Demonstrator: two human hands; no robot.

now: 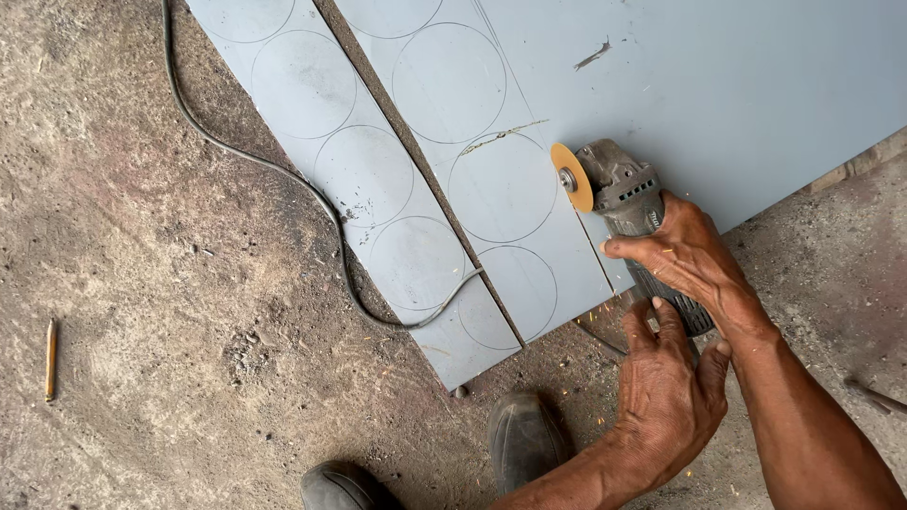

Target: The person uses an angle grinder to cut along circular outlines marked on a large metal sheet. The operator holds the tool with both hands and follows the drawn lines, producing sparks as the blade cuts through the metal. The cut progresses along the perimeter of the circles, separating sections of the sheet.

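A grey angle grinder [619,189] with an orange cutting disc [572,177] stands on a large grey metal sheet [718,85], the disc set in a straight cut. My right hand [694,260] is wrapped over the grinder's body just behind the head. My left hand [666,387] grips the rear of its handle, near the sheet's edge. Several scribed circles [501,186] run in a column left of the disc. A few orange sparks [595,312] lie by the sheet's near edge.
A separate narrow strip of sheet [312,123] with more circles lies to the left, across a thin gap. A black cable [283,175] snakes over the dirt floor and the strip. A pencil [50,359] lies far left. My shoes [524,434] are at the bottom.
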